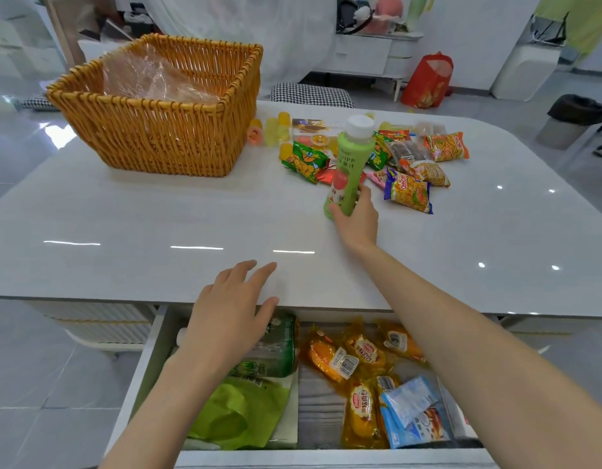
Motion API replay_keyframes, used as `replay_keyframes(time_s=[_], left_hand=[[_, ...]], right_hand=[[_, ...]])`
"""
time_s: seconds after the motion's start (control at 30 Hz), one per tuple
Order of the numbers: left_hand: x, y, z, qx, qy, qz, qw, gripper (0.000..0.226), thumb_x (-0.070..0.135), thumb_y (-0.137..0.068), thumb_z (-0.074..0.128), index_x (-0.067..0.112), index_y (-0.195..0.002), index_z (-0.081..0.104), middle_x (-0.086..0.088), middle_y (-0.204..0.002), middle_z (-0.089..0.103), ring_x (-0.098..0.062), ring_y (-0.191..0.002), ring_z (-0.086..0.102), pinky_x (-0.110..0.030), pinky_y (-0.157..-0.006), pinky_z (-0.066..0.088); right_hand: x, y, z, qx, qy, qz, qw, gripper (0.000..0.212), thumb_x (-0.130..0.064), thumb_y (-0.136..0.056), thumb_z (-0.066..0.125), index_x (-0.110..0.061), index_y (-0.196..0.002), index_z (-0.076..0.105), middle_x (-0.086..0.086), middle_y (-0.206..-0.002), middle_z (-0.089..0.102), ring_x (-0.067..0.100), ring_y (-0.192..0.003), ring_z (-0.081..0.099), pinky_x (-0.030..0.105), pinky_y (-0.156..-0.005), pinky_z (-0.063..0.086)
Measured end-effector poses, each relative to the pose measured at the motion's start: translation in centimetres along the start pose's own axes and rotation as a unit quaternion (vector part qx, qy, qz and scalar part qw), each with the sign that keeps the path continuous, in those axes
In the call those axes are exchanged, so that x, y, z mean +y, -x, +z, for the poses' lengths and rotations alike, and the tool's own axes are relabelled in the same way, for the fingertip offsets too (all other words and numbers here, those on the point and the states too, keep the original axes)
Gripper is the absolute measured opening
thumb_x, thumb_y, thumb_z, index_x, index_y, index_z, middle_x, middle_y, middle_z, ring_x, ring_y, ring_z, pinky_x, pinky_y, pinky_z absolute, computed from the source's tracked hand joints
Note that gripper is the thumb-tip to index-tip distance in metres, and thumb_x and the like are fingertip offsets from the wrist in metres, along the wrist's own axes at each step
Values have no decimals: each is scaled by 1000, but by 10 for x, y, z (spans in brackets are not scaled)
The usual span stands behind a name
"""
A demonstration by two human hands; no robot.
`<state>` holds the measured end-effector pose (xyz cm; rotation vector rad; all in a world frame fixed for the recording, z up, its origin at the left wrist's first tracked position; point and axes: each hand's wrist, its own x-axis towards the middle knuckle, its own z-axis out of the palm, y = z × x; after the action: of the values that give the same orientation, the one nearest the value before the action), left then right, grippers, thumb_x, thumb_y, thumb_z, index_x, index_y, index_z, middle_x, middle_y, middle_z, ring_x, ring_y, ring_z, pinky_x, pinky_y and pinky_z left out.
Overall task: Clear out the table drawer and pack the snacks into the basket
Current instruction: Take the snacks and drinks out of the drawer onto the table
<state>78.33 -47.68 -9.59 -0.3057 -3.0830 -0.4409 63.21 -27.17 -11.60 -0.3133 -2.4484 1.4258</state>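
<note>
- While reaching across the white table (157, 225), gripped a green, white-capped juice bottle (352, 160) low on its body with the right hand (355, 221), fingers and thumb curled round it; stood upright just beside the snack pile, base contact with the top not clear
- Held the left hand (232, 313) apart from the right, fingers straight and spread, grasping nothing, over the table's near edge above the open drawer (150, 353); could not tell whether the fingertips touched the top
- Judged the job roughly midway: heaped a pile of snack packets (408, 187) and yellow jelly cups (276, 130) on the table to the right of the basket, out of the drawer but not yet packed
- Saw no snack in the wicker basket (157, 140), only crinkled clear plastic (150, 76); floor hidden by the near wall
- Counted as left in the drawer: orange barcoded packets (343, 360), blue-and-white packets (411, 411), green bags (245, 411)
- Could not see the drawer's back under the tabletop, nor whatever lay beneath both forearms; found the packet print too small to read
</note>
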Motion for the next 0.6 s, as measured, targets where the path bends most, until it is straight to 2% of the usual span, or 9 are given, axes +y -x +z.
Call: replay_keyframes(time_s=[0.2,0.27,0.33,0.4,0.47,0.53,0.6], left_hand=[[0,-4,2,-2,-10,2,1000,56,47,-99,34,37,-151,15,8,-156,21,-15,-141,26,-32,-108,34],[-1,-2,1,-5,-13,2,1000,55,47,-99,34,37,-151,15,8,-156,24,-15,-140,28,-32,-107,35],[-4,3,-2,-4,-16,2,1000,54,46,-99,35,36,-150,19,8,-152,30,-15,-135,35,-32,-103,38],[-10,10,-6,-1,-9,-9,1000,50,46,-99,36,35,-147,27,8,-145,40,-15,-127,44,-30,-93,44],[-21,21,-11,-1,5,-34,999,42,45,-99,39,34,-140,40,10,-133,49,-14,-117,51,-29,-83,46],[-35,35,-14,-1,15,-53,998,32,44,-98,42,32,-126,52,12,-119,54,-12,-108,55,-27,-75,46],[-50,48,-14,2,18,-69,997,25,41,-97,46,30,-115,60,13,-105,56,-11,-99,57,-27,-70,43]], right_hand=[[9,-20,5,-11,27,18,999,69,-32,-87,69,-9,-142,34,10,-136,52,27,-123,51,37,-101,43],[5,-9,-3,-36,32,24,999,85,-40,-84,70,-9,-147,23,11,-144,42,27,-131,43,38,-106,38],[-2,12,-15,-54,41,34,997,91,-45,-84,69,-9,-149,16,12,-149,32,28,-135,36,39,-108,33],[-8,45,-29,-51,68,16,996,75,-49,-86,65,-13,-142,28,8,-141,39,26,-126,44,41,-103,40],[-13,86,-41,-60,64,-43,995,47,-47,-88,62,-20,-122,45,-3,-120,53,16,-106,55,37,-88,50],[-18,131,-52,-129,38,-105,985,23,-39,-89,63,-25,-105,54,-11,-97,61,7,-85,59,25,-74,52],[-20,169,-59,-242,67,-161,954,9,-33,-90,63,-29,-98,60,-14,-82,63,6,-75,59,17,-66,48]])
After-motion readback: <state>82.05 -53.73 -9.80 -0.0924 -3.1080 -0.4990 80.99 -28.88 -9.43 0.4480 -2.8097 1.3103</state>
